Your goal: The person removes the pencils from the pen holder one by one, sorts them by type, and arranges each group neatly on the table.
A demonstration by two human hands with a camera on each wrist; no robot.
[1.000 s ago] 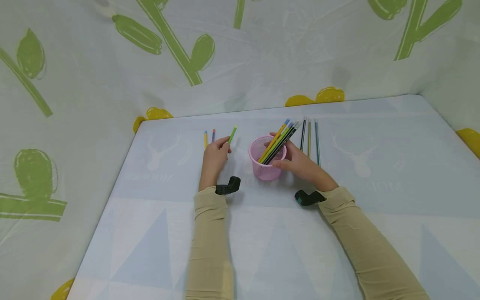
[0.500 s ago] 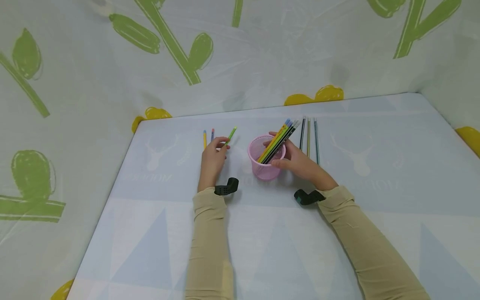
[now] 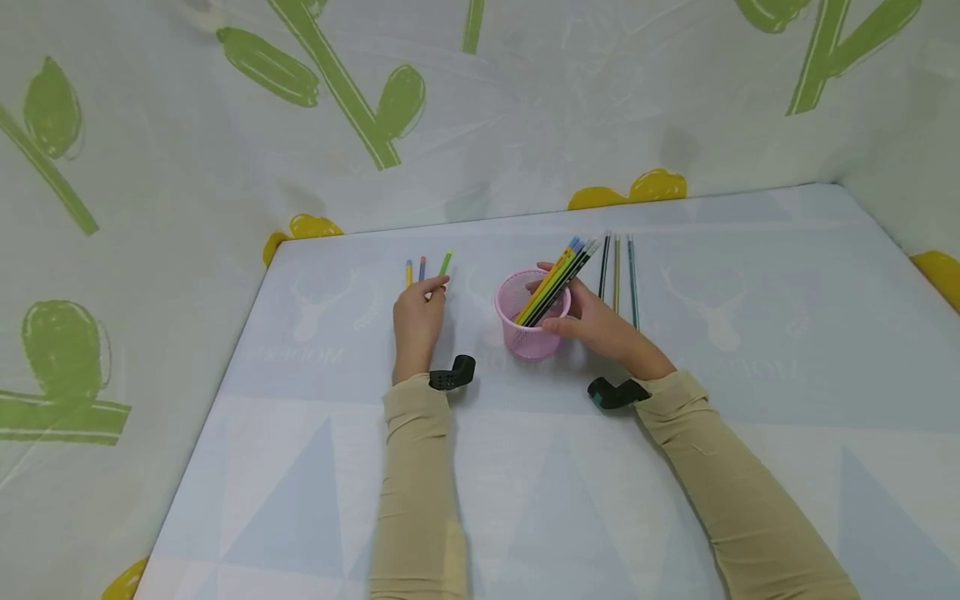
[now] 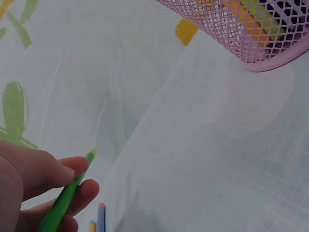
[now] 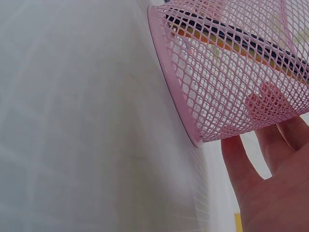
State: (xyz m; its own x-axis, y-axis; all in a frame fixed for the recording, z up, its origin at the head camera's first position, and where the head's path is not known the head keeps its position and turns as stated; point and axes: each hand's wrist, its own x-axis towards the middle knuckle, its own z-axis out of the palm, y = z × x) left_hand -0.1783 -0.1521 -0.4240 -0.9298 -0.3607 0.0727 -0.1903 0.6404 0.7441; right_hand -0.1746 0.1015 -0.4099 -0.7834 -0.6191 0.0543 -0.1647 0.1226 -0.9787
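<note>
Thumb and fingertips of my left hand [image 3: 417, 323] pinch a green pencil [image 4: 62, 204]; in the head view only its far end shows past the fingers. Just left of that end, the tips of a yellow pencil [image 3: 409, 273] and a blue pencil [image 3: 422, 268] with a reddish end show beyond the hand. My right hand [image 3: 600, 327] holds a pink mesh pencil cup [image 3: 529, 345] around its right side, fingers behind and thumb in front. Several yellow, green, black and other pencils [image 3: 557, 285] lean to the right inside the cup. The right wrist view shows fingers [image 5: 240, 166] against its mesh.
To the right of the cup lie a black pencil [image 3: 604, 265], an olive pencil [image 3: 617, 271] and a teal pencil [image 3: 633, 279], side by side. The pale patterned table [image 3: 510, 500] meets a leaf-printed cloth wall [image 3: 525, 108] at its back edge.
My left hand has shifted left with the green pencil, bringing it closer to the yellow and blue pencils. The right hand and the cup stay about where they were.
</note>
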